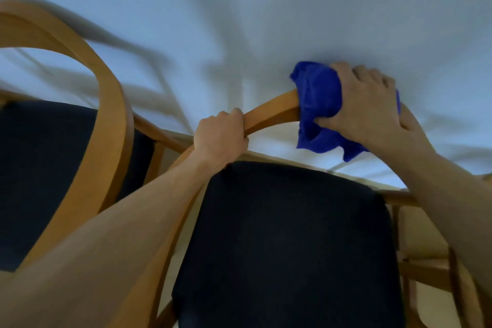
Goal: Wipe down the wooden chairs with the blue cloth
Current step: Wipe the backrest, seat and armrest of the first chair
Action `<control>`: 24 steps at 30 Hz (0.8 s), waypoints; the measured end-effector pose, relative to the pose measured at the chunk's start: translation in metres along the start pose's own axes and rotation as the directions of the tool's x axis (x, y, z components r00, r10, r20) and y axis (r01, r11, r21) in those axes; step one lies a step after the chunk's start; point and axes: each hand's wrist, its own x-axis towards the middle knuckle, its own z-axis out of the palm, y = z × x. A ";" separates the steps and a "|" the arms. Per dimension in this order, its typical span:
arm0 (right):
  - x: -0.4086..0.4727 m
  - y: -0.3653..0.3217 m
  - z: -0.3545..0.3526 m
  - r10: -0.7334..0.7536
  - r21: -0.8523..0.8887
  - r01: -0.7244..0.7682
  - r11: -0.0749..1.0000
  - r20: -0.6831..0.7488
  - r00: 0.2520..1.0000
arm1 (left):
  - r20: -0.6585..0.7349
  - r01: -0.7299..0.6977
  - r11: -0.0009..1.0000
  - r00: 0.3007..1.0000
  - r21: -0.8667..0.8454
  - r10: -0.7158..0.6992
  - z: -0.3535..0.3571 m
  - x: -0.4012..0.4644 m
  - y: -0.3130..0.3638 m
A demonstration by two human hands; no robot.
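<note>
left hand (220, 133): was wrapped tight round the curved top rail (271, 112) of the nearer chair (287, 234), looked to me like it was just there to keep the chair from shifting while the other hand rubbed
right hand (364, 104): clamped over the blue cloth (316, 104), squeezing it onto the same rail further right, thumb underneath, so the cloth hugged the wood all the way round
cloth: bunched up, fuzzy microfibre-type stuff, one loose corner hung down below the rail
rail: smooth bent wood, honey coloured, one long arch
seat (292, 247): dark padded fabric, squarish with rounded corners, matte
second chair (80, 104): same bentwood loop, off to the left, nobody touching it, guessing it was waiting its turn
wall (239, 8): plain pale wall on the far side, only soft shadows on it
blur: left chair's edges were smeared so couldn't make out finer detail there
</note>
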 end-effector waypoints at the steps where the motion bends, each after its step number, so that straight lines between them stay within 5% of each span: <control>1: 0.001 0.005 -0.004 0.086 -0.034 -0.084 0.996 0.057 0.995 | -0.002 -0.002 1.000 1.000 0.010 0.002 0.002 0.001 0.002; 3: 0.014 -0.009 -0.007 0.122 -0.161 -0.100 0.982 0.135 0.983 | -0.005 -0.006 1.000 1.000 0.009 0.007 0.003 0.002 0.003; 5: 0.027 -0.050 -0.003 -0.043 -0.198 0.084 0.977 0.203 0.978 | 0.002 -0.006 1.000 1.000 -0.007 0.006 0.003 0.001 0.004; 8: 0.036 -0.115 0.011 -0.308 -0.072 0.341 0.937 0.284 0.908 | 0.033 0.019 1.000 0.999 0.023 -0.020 0.002 0.000 0.004; 11: 0.031 -0.114 0.010 -0.344 -0.002 0.356 0.935 0.250 0.905 | 0.066 0.029 1.000 0.997 0.007 -0.029 0.000 -0.001 0.002; 15: 0.023 -0.024 -0.006 -0.053 0.016 0.051 0.999 0.142 0.988 | 0.072 0.011 0.996 0.997 -0.090 -0.004 -0.001 0.000 0.002; 18: 0.001 0.034 -0.013 0.257 0.064 -0.282 0.957 0.254 0.932 | 0.077 0.023 0.996 0.997 -0.085 -0.017 -0.003 0.000 0.005; 20: -0.002 0.039 -0.011 0.334 0.013 -0.350 0.937 0.268 0.904 | 0.079 0.030 0.996 0.997 -0.082 -0.023 -0.003 0.001 0.006; 22: 0.011 0.011 -0.008 0.209 -0.057 -0.203 0.978 0.171 0.963 | 0.075 0.034 0.995 0.997 -0.089 -0.027 -0.004 0.000 0.006; 24: 0.026 -0.039 -0.007 -0.066 -0.067 0.079 0.995 0.174 0.983 | 0.080 0.034 0.996 0.996 -0.083 -0.027 -0.004 0.001 0.008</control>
